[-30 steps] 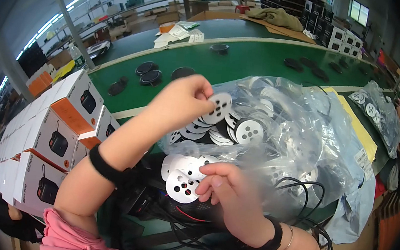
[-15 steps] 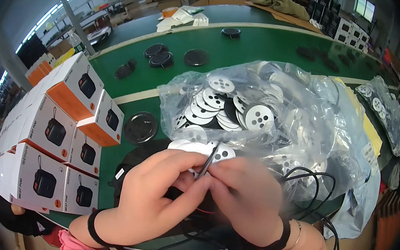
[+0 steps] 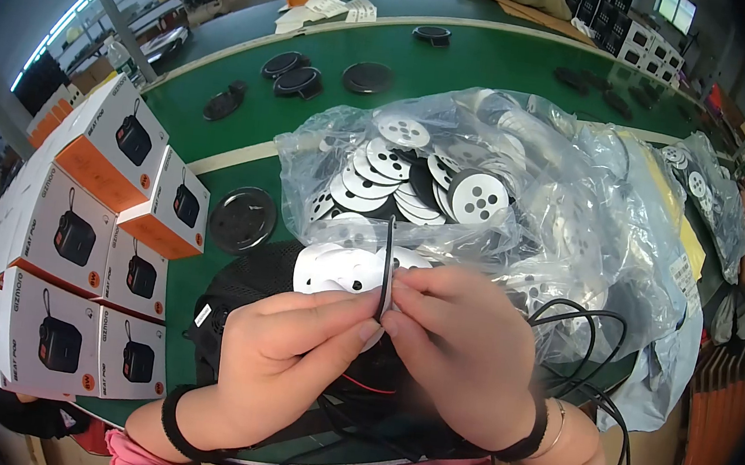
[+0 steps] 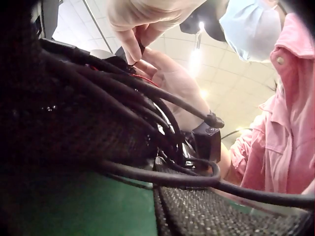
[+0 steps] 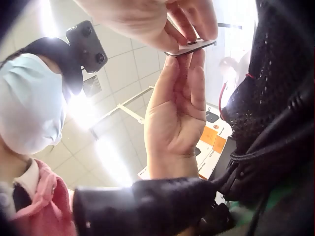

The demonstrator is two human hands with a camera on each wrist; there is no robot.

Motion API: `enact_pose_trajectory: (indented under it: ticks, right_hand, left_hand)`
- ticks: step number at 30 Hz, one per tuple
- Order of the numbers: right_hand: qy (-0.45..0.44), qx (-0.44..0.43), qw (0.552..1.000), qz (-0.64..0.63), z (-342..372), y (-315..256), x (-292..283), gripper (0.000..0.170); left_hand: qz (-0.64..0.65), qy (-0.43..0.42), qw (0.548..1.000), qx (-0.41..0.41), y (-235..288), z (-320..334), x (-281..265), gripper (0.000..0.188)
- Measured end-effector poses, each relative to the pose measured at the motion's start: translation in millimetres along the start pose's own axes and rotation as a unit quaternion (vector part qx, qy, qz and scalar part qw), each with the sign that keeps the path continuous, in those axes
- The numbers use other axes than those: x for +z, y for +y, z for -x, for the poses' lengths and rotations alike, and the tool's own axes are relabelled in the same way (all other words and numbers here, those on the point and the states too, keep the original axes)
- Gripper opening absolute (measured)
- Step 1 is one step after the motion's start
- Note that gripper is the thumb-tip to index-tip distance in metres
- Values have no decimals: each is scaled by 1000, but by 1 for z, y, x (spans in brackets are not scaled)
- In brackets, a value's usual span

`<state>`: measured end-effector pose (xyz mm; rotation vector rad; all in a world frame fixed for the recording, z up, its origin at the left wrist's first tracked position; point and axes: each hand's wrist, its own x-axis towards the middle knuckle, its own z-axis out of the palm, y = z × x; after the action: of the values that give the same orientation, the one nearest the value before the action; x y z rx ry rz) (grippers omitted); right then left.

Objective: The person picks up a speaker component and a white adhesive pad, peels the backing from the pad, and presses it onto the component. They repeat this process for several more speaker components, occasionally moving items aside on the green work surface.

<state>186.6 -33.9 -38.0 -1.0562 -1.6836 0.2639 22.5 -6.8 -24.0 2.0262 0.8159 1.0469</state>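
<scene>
In front of the clear plastic bag [image 3: 314,143], just nearer than the loose white discs [image 3: 341,270], hold the thin disc [image 3: 388,266] edge-on, upright in the head view. Best to work at the rim with light, even fingertip pressure, so as not to crease or bend it. Pinched at its near edge between thumb and fingers of the left hand [image 3: 286,347], and likewise from the opposite side by the right hand [image 3: 468,358]; in both, nearly closed, parted only by its thickness.
</scene>
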Motion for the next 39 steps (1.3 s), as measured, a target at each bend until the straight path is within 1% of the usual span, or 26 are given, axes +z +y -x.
enact_pose_trajectory:
  ticks: [2,3,5,6,7,8,9,10,12,14,18,20,21,22,23,24,26,28,30,32,35,36,37,38,39]
  right_hand:
    - [1,5,1000,-1,1,0,1,17]
    - [2,10,1000,-2,1,0,2,17]
    - [0,22,1000,5,2,-4,1,18]
    - [-3,34,999,13,3,-5,2,19]
    - [-3,34,999,13,4,-4,3,19]
    - [10,11,1000,27,6,-2,6,19]
    - [23,-12,999,40,8,-1,8,20]
    - [22,-11,999,40,8,-2,8,20]
    - [42,-43,996,68,9,-2,10,19]
    - [36,-44,996,65,10,-2,9,18]
    - [39,-29,998,39,10,-2,9,17]
    - [30,-16,999,24,8,-2,7,17]
    - [22,-3,1000,8,7,-2,6,18]
    - [22,-3,1000,8,6,-2,4,18]
    - [2,6,1000,-4,5,-2,2,18]
    - [-17,15,1000,-17,4,-1,1,18]
    - [-11,16,999,-28,3,-1,1,18]
    - [-5,17,999,-39,2,-2,2,17]
    - [13,32,996,-79,0,-5,3,17]
    - [7,30,997,-66,0,-4,2,17]
    - [-5,31,998,-48,1,-3,0,16]
    - [-10,35,998,-42,2,-4,0,16]
    - [-10,35,998,-42,3,-3,2,16]
    - [7,8,1000,-15,5,-2,5,16]
    - [24,-19,999,12,6,-1,7,16]
  left_hand:
    - [-52,6,999,-8,-1,1,-1,21]
    - [-52,6,999,-8,-1,2,0,21]
    - [-116,20,993,17,0,3,1,20]
    - [-116,20,993,17,1,2,2,20]
    - [-151,21,988,40,4,2,2,20]
    - [-185,23,980,62,5,1,3,19]
    - [-185,23,981,62,5,2,3,19]
    - [-183,29,980,73,4,2,4,19]
    - [-181,35,979,85,3,4,5,19]
    - [-182,38,977,100,3,5,7,20]
    - [-174,38,979,99,6,3,5,20]
    - [-117,32,991,60,5,3,3,20]
    - [-117,32,991,59,5,3,3,20]
    - [-86,30,995,42,4,3,2,20]
    - [-55,28,998,24,2,3,2,20]
    - [-54,28,998,24,1,4,2,20]
    - [14,42,999,-18,-1,5,2,20]
    - [-2,45,999,-8,0,3,2,20]
    - [-18,47,999,0,2,1,0,19]
    - [-92,21,994,49,4,0,-2,19]
    - [-103,12,993,61,5,0,-2,19]
    - [-103,12,993,61,4,1,-1,19]
    - [-57,25,997,38,2,3,2,19]
    - [-11,37,999,15,1,3,4,19]
    - [-11,38,999,16,1,2,6,19]
